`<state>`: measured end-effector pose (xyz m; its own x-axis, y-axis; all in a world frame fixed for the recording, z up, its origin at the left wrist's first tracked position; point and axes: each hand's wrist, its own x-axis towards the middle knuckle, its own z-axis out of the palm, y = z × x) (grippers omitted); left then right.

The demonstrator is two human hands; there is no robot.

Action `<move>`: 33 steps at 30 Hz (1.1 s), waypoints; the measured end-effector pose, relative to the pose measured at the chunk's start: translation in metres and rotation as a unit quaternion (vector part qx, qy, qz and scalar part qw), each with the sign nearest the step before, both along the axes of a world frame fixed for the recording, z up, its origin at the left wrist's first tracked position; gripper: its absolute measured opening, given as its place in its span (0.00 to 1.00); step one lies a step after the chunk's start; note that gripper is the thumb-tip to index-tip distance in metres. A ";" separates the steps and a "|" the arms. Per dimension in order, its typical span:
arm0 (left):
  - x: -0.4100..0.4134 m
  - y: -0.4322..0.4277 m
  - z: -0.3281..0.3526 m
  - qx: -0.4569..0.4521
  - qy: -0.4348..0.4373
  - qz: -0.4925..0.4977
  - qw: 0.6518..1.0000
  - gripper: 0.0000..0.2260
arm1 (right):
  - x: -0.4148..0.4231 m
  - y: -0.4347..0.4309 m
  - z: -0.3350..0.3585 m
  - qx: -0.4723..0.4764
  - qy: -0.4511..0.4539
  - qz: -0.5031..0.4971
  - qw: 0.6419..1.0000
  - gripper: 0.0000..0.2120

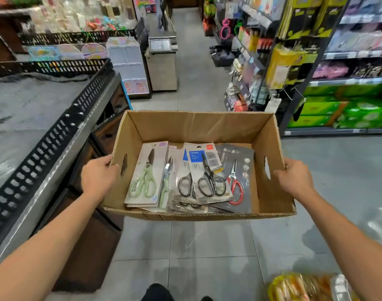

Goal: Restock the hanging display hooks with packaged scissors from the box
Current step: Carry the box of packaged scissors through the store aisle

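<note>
Packaged scissors (pixel 190 177) lying in the cardboard box (pixel 198 124), held up by both hands

Left hand (pixel 98 174) is curled round the box's left wall right by the cut-out slot, and the right hand (pixel 294 177) is wrapped on the outside of the right wall, so the box sits between them above the grey floor tiles (pixel 207 246). Between the hands the packs lie flat and overlapping on the box bottom. The green-handled pack (pixel 145 177) is closest to the left hand, the black-handled pack (pixel 209 177) is in the middle, and the red-handled pack (pixel 236 183) is closest to the right hand. Out past the left hand is a display bin (pixel 55 137) with a black perforated rim. Past the right hand there's shelving (pixel 348 81) with hanging packets, pretty blurry.
</note>
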<state>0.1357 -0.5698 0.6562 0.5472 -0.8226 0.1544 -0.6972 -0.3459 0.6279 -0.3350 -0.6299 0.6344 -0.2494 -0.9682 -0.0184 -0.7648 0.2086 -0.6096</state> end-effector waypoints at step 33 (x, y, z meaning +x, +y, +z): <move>0.084 -0.823 -0.015 0.014 -0.024 -0.024 0.999 0.13 | 0.077 -0.798 -0.014 -0.014 0.000 -0.015 1.000 0.04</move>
